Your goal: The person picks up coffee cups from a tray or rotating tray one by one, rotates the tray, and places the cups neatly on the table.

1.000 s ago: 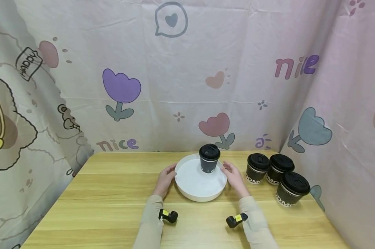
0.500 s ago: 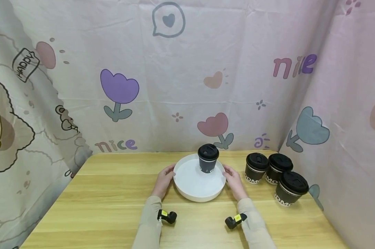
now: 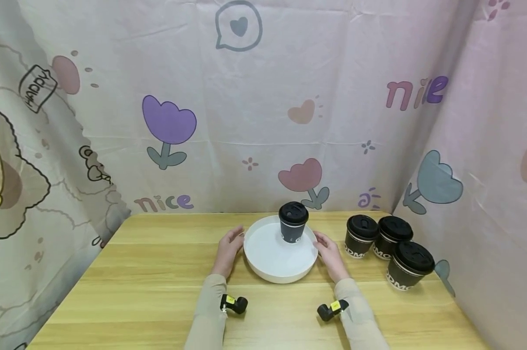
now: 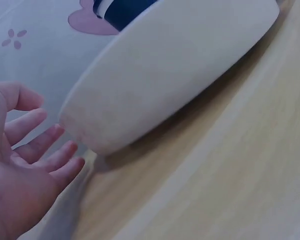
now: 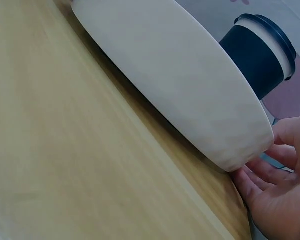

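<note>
A round white tray (image 3: 272,262) with a raised wall sits on the wooden table in the head view. On it, toward the back right, stands a black paper coffee cup (image 3: 292,231) with a black lid, upright. My left hand (image 3: 227,253) is just left of the tray. In the left wrist view its loosely bent fingers (image 4: 50,137) are a small way off the wall and hold nothing. My right hand (image 3: 329,253) grips the tray's right side. In the right wrist view the thumb is at the rim and the fingers are at the lower edge, partly hidden.
Three more lidded black coffee cups stand close together at the table's right: one on the left (image 3: 361,236), one behind (image 3: 393,237) and one in front (image 3: 409,266). A printed cloth (image 3: 246,97) hangs behind the table (image 3: 167,282) and along its sides.
My left hand has let go of the tray's left side and moved slightly left. The right hand stays on the tray. Tray and cups keep their places.
</note>
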`<state>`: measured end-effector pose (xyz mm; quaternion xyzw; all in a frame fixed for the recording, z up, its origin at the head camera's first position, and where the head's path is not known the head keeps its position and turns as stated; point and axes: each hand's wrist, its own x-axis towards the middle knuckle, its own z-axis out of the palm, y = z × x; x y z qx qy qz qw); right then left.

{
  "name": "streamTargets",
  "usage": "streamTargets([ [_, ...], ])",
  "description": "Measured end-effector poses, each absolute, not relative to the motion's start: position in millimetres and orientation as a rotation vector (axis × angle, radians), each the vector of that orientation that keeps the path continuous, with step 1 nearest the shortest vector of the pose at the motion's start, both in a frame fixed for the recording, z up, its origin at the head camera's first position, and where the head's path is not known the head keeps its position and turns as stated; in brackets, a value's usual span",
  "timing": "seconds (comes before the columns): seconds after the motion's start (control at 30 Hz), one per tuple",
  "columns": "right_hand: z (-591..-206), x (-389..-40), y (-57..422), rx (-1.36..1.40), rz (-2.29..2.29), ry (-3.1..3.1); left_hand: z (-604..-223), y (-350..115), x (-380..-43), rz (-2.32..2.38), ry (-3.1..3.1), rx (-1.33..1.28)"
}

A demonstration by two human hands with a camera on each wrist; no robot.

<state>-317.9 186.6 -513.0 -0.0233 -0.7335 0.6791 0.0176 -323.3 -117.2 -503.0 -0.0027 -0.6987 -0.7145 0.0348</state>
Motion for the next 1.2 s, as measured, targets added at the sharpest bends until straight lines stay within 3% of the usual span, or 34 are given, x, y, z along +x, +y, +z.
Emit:
streamTargets([
  [0.3,-512,-316,189,-0.09,2.121,-2.269,-479,-101,-315,-1.96,-2.206,-0.164],
  [0.93,-515,-320,184,-0.086,2.08,-2.263,-464,-68,-258,-1.182,-2.588,-1.132],
  [1.2,-517,-320,184,-0.091,2.091,-2.255,-470,-63,-244,-0.935,-2.721,-1.305],
])
